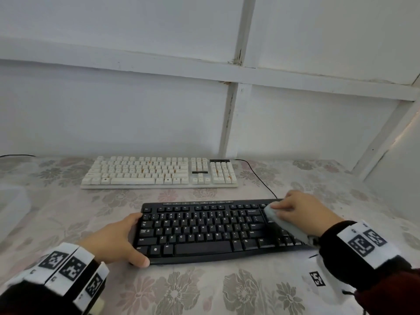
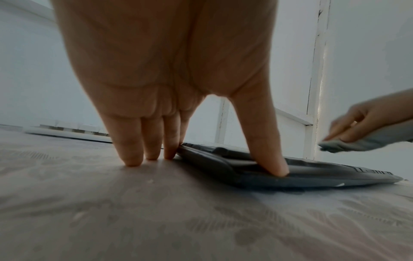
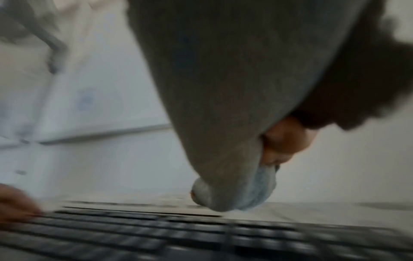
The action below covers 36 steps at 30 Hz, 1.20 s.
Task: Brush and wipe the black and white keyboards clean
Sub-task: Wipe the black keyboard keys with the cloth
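While the left hand [image 1: 113, 241] braces the black keyboard's [image 1: 211, 228] nine-o'clock end, fingers straight, thumb on the front edge, the right hand [image 1: 304, 212] pinches a pale blue-grey cloth [image 1: 286, 223] against the keys at three o'clock. White keyboard [image 1: 159, 172] lies at twelve o'clock, apart, on the floral tablecloth [image 1: 181, 289].

Both hands bare, left hand [image 1: 116, 241] and right hand [image 1: 302, 211]. Each wrist carries a white band [image 1: 68, 267] printed with black square fiducial-type markers, several panels side by side on the left, two markers showing on the right band [image 1: 366, 243]. Sleeves under the bands are black; the right sleeve [image 1: 393, 294] turns dark red further up, a thin black cord hanging beside it.
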Tool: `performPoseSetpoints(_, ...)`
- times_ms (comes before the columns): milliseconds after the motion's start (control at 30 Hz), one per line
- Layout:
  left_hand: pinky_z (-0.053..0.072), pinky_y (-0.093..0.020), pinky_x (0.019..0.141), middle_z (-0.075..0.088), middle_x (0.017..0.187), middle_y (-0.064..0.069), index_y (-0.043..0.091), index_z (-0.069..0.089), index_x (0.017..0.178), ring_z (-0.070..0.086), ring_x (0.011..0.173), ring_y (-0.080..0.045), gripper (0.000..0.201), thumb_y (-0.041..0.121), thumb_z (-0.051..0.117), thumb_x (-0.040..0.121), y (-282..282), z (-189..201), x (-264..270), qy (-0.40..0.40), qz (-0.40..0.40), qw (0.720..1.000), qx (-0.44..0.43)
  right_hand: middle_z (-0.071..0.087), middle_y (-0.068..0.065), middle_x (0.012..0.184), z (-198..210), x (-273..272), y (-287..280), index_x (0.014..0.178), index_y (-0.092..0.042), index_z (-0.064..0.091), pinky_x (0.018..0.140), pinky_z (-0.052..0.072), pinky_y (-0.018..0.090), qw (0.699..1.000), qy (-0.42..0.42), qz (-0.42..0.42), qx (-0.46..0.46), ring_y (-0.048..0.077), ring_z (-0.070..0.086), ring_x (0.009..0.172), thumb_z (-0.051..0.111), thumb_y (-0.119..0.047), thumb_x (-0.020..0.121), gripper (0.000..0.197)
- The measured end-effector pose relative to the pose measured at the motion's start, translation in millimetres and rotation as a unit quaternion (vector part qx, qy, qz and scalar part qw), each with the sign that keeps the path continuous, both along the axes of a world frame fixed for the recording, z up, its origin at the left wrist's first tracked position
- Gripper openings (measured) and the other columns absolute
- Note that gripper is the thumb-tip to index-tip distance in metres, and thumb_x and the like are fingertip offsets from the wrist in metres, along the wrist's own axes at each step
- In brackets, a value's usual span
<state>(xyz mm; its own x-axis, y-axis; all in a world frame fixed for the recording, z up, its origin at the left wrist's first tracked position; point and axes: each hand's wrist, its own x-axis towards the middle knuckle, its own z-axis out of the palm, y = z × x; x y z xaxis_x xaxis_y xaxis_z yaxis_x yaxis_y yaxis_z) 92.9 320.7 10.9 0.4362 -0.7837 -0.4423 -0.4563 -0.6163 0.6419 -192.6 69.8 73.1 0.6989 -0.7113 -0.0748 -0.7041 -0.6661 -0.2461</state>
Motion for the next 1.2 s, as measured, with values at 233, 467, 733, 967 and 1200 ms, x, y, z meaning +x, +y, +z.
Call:
performPoseSetpoints(233, 0.034, -0.023, 0.097, 0.045, 0.131, 0.012, 0.029, 0.019, 0.145, 0.043, 0.117, -0.008, 0.112, 0.029, 0.088, 0.056, 0, 3, -2, -0.023, -0.001, 1.000, 0.011, 0.040, 0.010, 0.074, -13, 111, 119, 0.087, 0.001, 0.064, 0.068, 0.040, 0.015, 0.966, -0.048, 0.248, 0.050, 0.025, 0.046, 0.069, 0.047, -0.017, 0.087, 0.025)
performPoseSetpoints(467, 0.039, -0.028, 0.100, 0.046, 0.139, 0.004, 0.025, 0.016, 0.146, 0.045, 0.124, -0.016, 0.112, 0.028, 0.086, 0.060, -2, 8, -6, -0.062, -0.017, 0.997, 0.038, 0.036, 0.005, 0.091, -40, 181, 159, 0.113, -0.003, 0.063, 0.062, 0.034, 0.026, 0.960, 0.033, 0.274, 0.049, 0.025, 0.040, 0.076, 0.054, -0.019, 0.090, 0.030)
performPoseSetpoints(733, 0.031, -0.018, 0.091, 0.044, 0.119, 0.015, 0.026, 0.019, 0.145, 0.041, 0.108, -0.005, 0.109, 0.025, 0.087, 0.060, 0, 9, -6, -0.030, -0.008, 0.999, 0.015, 0.023, 0.000, 0.072, -25, 143, 138, 0.054, -0.013, 0.028, 0.061, 0.034, 0.030, 0.962, 0.052, 0.267, 0.020, 0.019, 0.029, 0.055, 0.047, -0.011, 0.089, 0.040)
performPoseSetpoints(967, 0.031, -0.020, 0.095, 0.044, 0.136, 0.011, 0.026, 0.019, 0.145, 0.040, 0.111, -0.005, 0.108, 0.027, 0.086, 0.061, 1, 9, -6, -0.025, -0.008, 1.000, 0.017, 0.037, -0.004, 0.075, -25, 121, 108, 0.055, -0.010, 0.045, 0.057, 0.036, 0.023, 0.969, 0.083, 0.233, 0.005, 0.024, 0.045, 0.065, 0.050, -0.020, 0.091, 0.037)
performPoseSetpoints(1200, 0.039, -0.024, 0.095, 0.050, 0.125, 0.012, 0.028, 0.021, 0.143, 0.048, 0.110, -0.009, 0.109, 0.031, 0.087, 0.057, 0, 8, -5, -0.047, -0.012, 0.998, 0.027, 0.041, 0.002, 0.085, -11, 156, 147, 0.094, -0.007, 0.071, 0.076, 0.044, 0.035, 0.962, 0.011, 0.269, 0.052, 0.026, 0.047, 0.078, 0.050, -0.020, 0.089, 0.025)
